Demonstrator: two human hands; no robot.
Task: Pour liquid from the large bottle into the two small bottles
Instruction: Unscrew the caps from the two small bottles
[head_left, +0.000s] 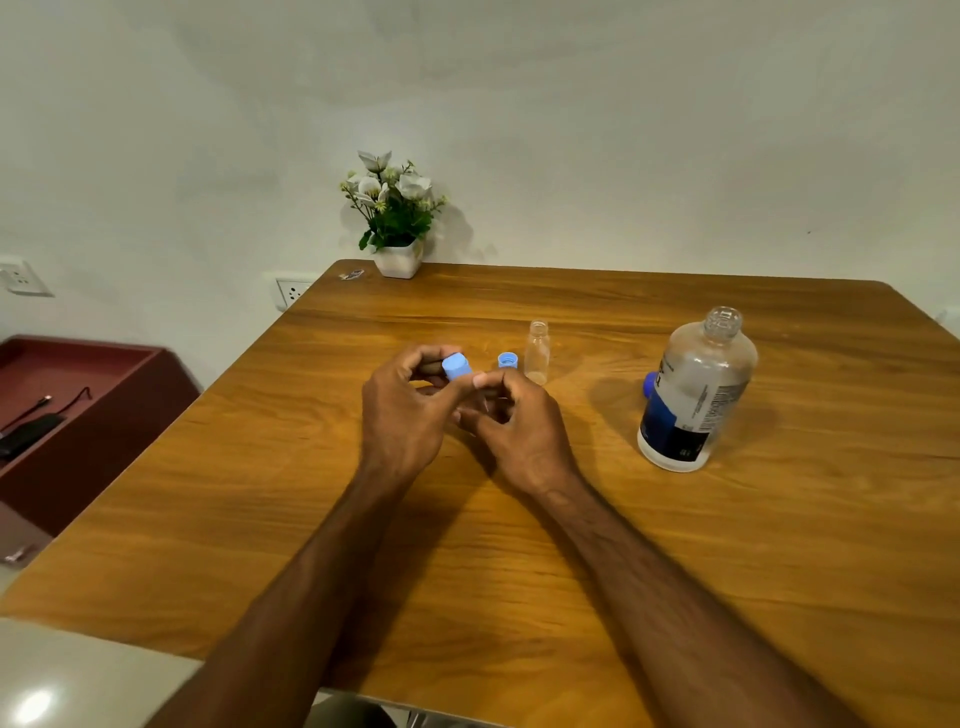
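Both hands are meeting at table centre. The left hand (402, 410) is gripping a light blue cap (457, 367); the right hand (511, 423) is curling round something hidden, probably the second small bottle. Judged step: uncapping it. One small bottle (537, 353) is standing open at 1 o'clock, its cap (508, 360) beside it. The large bottle (696, 389), open, is standing at 3 o'clock; pouring comes next. Label text unreadable.

Soft even light, wide-angle edge bending

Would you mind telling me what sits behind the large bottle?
A dark blue cap peeks out behind the large bottle on its left side. The bottle hides most of it, so how it lies is unclear.
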